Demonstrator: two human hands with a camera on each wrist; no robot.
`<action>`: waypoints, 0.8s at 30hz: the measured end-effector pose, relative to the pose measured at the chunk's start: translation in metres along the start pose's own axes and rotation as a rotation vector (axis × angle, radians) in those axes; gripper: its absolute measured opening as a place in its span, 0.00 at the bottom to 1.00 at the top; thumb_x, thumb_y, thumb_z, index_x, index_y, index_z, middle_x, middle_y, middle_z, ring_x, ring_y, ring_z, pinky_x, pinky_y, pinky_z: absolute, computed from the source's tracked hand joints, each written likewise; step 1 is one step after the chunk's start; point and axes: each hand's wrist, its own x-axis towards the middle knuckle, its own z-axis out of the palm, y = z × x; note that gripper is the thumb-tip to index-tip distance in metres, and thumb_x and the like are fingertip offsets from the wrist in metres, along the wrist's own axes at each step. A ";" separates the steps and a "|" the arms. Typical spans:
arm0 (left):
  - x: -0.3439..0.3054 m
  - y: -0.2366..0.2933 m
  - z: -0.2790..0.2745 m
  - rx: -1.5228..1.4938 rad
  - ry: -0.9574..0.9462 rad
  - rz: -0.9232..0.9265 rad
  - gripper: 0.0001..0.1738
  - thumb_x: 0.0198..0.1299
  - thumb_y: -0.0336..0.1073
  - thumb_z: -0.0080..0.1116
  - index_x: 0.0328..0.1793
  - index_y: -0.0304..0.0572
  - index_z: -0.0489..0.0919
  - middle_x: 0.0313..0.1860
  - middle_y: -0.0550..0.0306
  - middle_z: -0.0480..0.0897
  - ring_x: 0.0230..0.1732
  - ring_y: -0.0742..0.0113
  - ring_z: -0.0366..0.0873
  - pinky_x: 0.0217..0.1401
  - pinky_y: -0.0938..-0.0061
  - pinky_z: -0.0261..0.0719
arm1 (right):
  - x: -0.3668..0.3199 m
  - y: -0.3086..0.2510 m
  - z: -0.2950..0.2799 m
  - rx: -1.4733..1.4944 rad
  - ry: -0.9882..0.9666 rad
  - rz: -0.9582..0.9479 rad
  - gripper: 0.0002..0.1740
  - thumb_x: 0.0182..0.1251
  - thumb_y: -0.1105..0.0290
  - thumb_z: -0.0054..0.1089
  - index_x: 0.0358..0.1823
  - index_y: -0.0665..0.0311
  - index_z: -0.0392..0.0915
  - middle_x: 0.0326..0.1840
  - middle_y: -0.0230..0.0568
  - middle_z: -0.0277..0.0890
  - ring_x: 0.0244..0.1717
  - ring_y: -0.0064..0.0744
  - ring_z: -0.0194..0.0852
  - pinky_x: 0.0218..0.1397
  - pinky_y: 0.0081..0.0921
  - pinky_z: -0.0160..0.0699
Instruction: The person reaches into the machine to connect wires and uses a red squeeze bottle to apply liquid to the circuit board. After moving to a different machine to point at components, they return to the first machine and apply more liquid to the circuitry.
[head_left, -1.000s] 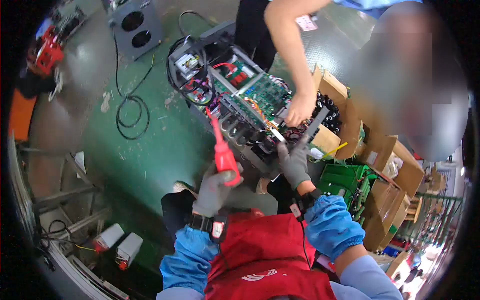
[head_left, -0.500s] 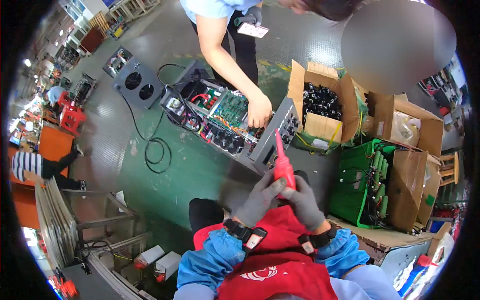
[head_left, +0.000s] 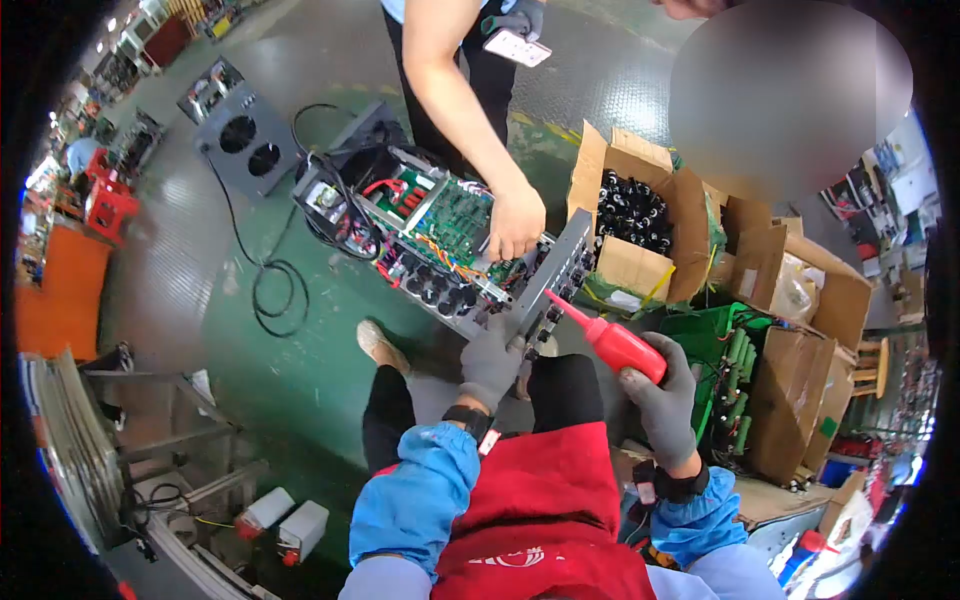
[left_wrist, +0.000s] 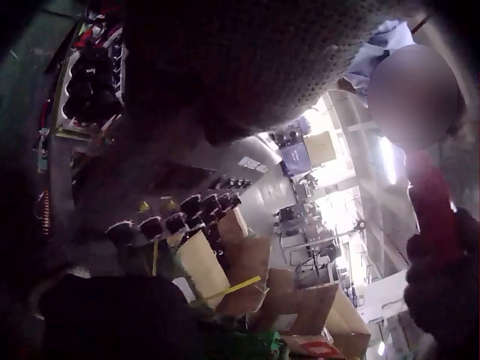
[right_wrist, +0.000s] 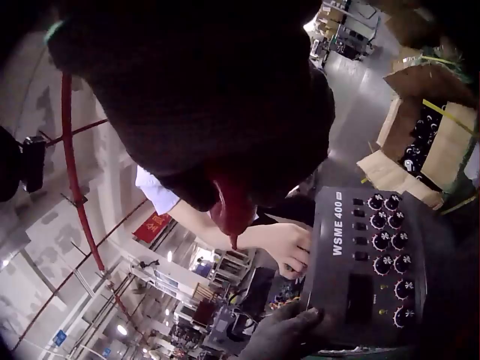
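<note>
My gloved right hand (head_left: 668, 400) grips a red squeeze bottle (head_left: 625, 350), its long thin nozzle pointing up-left to the knobs on a welding machine's grey front panel (head_left: 552, 275). The gloved left hand (head_left: 490, 365) holds the panel's near end, its thumb over the front face in the right wrist view. White lettering "WSME 400" and rows of black knobs (right_wrist: 390, 240) show on that face. Behind the panel lies the opened machine, with a green circuit board (head_left: 452, 222) and loose wires. Another person's bare hand (head_left: 517, 220) reaches into it just behind the panel.
Cardboard boxes stand to the right, one with many black parts (head_left: 632, 215). A green crate (head_left: 700, 335) is near my right arm. On the left, a black cable (head_left: 280, 290) coils on the floor near a grey fan housing (head_left: 245, 140). A metal rack (head_left: 180, 410) stands lower left.
The red bottle has passed from my left hand, through both hands together, to my right. My left hand has moved onto the panel, whose edge my right hand was at earlier.
</note>
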 end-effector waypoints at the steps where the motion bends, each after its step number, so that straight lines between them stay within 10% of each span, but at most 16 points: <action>1: 0.000 -0.005 0.000 -0.029 0.008 0.024 0.28 0.58 0.44 0.65 0.63 0.46 0.73 0.47 0.36 0.84 0.47 0.35 0.83 0.49 0.46 0.80 | 0.004 -0.005 0.005 -0.014 -0.006 0.008 0.29 0.58 0.76 0.69 0.62 0.70 0.71 0.53 0.39 0.76 0.49 0.25 0.75 0.54 0.25 0.78; 9: -0.007 -0.033 -0.009 -0.143 0.070 0.146 0.19 0.54 0.38 0.66 0.52 0.43 0.77 0.44 0.41 0.83 0.45 0.36 0.82 0.47 0.47 0.80 | 0.067 -0.041 0.039 -0.465 -0.160 -0.285 0.29 0.51 0.76 0.70 0.58 0.69 0.74 0.48 0.39 0.77 0.46 0.30 0.77 0.49 0.28 0.80; 12: -0.013 -0.047 -0.008 -0.126 0.098 0.172 0.16 0.55 0.37 0.64 0.49 0.43 0.78 0.41 0.44 0.82 0.42 0.37 0.81 0.43 0.47 0.80 | 0.090 -0.049 0.044 -0.738 -0.266 -0.548 0.30 0.50 0.71 0.74 0.56 0.67 0.76 0.50 0.52 0.80 0.47 0.48 0.83 0.52 0.37 0.82; 24: -0.034 -0.057 -0.022 -0.043 0.285 0.235 0.23 0.54 0.42 0.69 0.55 0.43 0.78 0.42 0.45 0.82 0.42 0.41 0.80 0.45 0.53 0.77 | 0.135 -0.029 0.103 -1.111 -0.451 -0.565 0.19 0.50 0.61 0.70 0.43 0.59 0.79 0.36 0.48 0.78 0.36 0.55 0.81 0.38 0.47 0.79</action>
